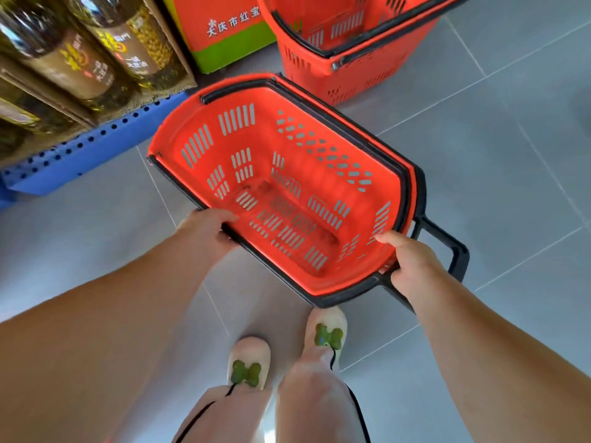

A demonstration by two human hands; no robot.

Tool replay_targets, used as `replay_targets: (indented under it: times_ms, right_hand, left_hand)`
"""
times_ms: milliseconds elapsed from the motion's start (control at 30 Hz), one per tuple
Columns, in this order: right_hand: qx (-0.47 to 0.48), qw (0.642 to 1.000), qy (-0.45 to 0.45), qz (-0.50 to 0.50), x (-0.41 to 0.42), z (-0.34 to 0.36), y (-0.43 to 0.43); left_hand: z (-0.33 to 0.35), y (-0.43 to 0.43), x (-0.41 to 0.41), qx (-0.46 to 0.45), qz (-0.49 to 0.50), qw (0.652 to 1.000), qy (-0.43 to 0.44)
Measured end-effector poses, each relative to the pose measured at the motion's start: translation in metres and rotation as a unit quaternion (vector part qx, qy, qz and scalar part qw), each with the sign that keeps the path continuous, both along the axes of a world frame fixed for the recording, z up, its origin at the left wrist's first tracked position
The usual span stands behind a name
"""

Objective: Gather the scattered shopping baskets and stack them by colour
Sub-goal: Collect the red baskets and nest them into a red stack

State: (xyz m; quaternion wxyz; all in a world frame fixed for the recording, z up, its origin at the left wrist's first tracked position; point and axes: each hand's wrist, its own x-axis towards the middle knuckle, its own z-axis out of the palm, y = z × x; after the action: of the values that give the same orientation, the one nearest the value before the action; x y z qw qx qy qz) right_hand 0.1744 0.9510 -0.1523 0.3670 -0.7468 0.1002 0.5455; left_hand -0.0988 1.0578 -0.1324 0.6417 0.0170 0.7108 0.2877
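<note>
Here, on the left, glossy oil bottles sit in cardboard boxes on a blue perforated metal shelf. Two red baskets show, both slotted hard plastic with black rims. The left hand curls its fingers round the near rim of the held basket, a tub-shaped one tilted above grey floor tiles. The right hand grips its corner, thumb inside, beside the black pull handle. The other basket stands on the floor beyond.

A red basket is gripped mid-frame by the left hand and right hand. A second red basket is seen at the top.
</note>
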Motion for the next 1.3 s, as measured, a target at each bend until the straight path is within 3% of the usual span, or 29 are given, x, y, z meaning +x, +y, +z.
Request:
replay_targets:
  times_ms: [200,400,567,700,800,967,1133,1300]
  right_hand:
    - [0.049,0.998,0.045,0.008,-0.03,0.086,-0.002]
    - [0.128,0.988,0.023,0.089,-0.07,0.228,-0.022]
    - [0.107,0.99,0.007,0.092,-0.108,0.324,-0.04]
    - [0.172,0.981,0.017,0.091,-0.144,0.386,-0.044]
    - [0.213,0.972,0.03,0.097,-0.169,0.414,-0.034]
    - [0.283,0.951,0.095,0.088,-0.22,0.457,-0.021]
    - [0.293,0.931,0.113,0.184,-0.239,0.484,-0.022]
    - [0.292,0.915,0.091,0.263,-0.254,0.496,-0.035]
  left_hand:
    - [0.084,-0.004,-0.034,0.037,0.025,0.999,-0.018]
    - [0.224,-0.024,-0.078,0.098,0.013,0.995,-0.03]
    - [0.323,-0.039,-0.121,0.141,0.015,0.99,-0.006]
    - [0.383,-0.054,-0.163,0.193,0.028,0.981,-0.006]
    - [0.406,-0.063,-0.185,0.218,0.037,0.975,0.009]
    - [0.44,-0.098,-0.196,0.33,0.131,0.935,-0.01]
    - [0.462,-0.162,-0.168,0.253,0.076,0.964,-0.03]
    - [0.469,-0.215,-0.172,0.299,0.168,0.939,-0.014]
